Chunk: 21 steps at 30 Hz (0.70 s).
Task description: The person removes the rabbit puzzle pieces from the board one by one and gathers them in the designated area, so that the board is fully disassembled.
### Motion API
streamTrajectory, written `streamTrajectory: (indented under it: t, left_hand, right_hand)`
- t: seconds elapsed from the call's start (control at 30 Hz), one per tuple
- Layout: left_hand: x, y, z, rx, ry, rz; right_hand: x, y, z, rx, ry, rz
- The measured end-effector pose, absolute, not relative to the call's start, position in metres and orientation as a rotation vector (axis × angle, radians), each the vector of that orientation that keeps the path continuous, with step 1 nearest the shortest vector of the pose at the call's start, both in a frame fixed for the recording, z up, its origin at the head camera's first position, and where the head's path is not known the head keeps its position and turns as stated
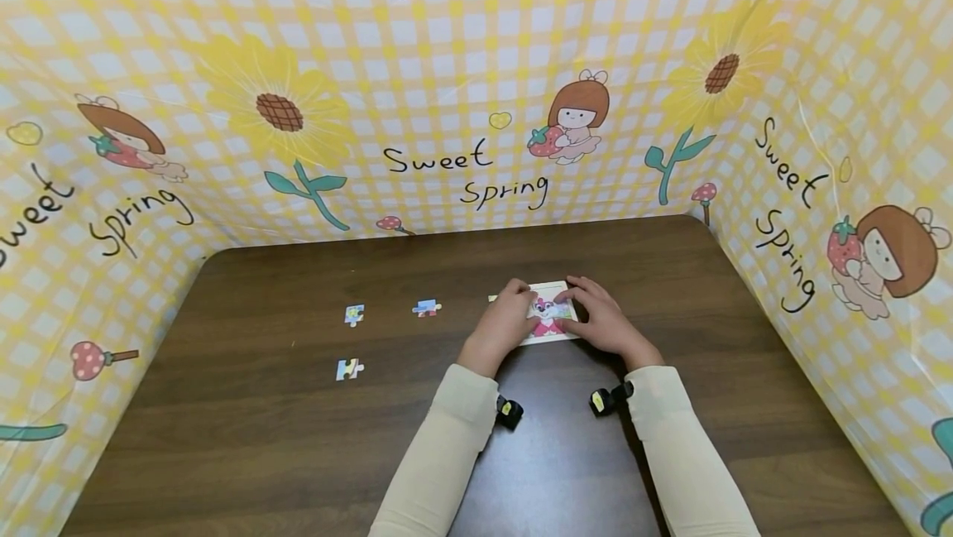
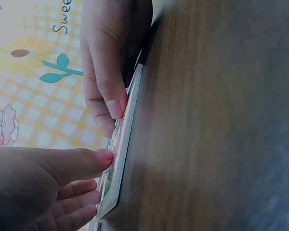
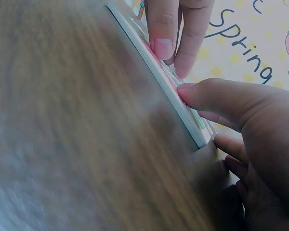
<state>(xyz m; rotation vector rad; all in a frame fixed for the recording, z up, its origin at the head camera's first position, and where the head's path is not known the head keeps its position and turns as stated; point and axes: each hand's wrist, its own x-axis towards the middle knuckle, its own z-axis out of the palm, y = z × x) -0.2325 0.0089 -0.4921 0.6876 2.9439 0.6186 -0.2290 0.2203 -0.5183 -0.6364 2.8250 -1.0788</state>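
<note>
A small jigsaw puzzle in a pale frame lies on the table, showing a pink and white cartoon figure. My left hand grips its left side, the thumb on the picture and the other fingers bent by the edge. From the right, my right hand holds it likewise, thumb on the picture. Both wrist views show the frame edge-on, low over the wood. There the left hand and right hand face each other across it. The fingers cover parts of the picture.
Loose jigsaw pieces lie to the left: one upper piece, another piece nearer the hands, and a lower piece. A partly hidden piece shows behind the left hand. Yellow checked cloth walls the brown table.
</note>
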Motion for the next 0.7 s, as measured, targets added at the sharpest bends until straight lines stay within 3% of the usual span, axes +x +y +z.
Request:
streamTrajectory:
  t: [0.7]
  left_hand:
    - [-0.2310,0.0103,-0.4909,0.684,2.933,0.650]
  right_hand:
    - [-0.2301,0.2215,-0.5217,-0.667,2.828,-1.095]
